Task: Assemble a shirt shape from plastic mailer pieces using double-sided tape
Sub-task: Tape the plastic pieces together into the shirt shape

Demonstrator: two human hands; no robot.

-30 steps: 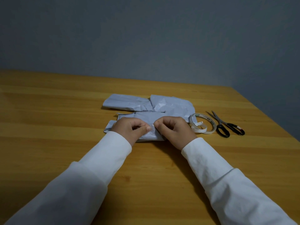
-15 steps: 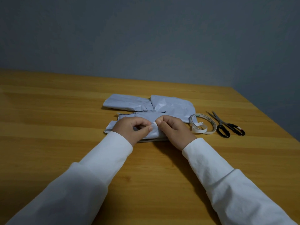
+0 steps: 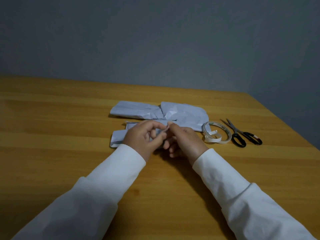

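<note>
- Head view: a wooden table [image 3: 52, 135] with pale and amber plank bands runs up to a matte grey-blue wall [image 3: 155, 40].
- The mailer pieces [image 3: 183, 115] lie near the table's centre: thin, crinkled, pale grey-white plastic film. Two rounded-end pieces lie side by side at the far side, meeting in a creased pinch; a flatter rectangular piece lies nearer, partly hidden under the hands.
- The left hand [image 3: 143, 137], in a white cloth sleeve [image 3: 107, 181], is raised just above the near piece. Thumb and forefinger are curled toward each other at a small pale strip [image 3: 166, 129]; the other fingers are loosely bent.
- The right hand [image 3: 185, 141] meets the left at that strip, its forefinger and thumb tips pinching it; the remaining fingers curl downward.
- What the strip is made of cannot be told; it is too small.
- The tape roll [image 3: 223, 134], a thin white ring with a loose curled tail, lies just right of the mailer pieces.
- The scissors [image 3: 240, 134], with steel blades and black loop handles, lie just beside the roll, blades pointing away.
</note>
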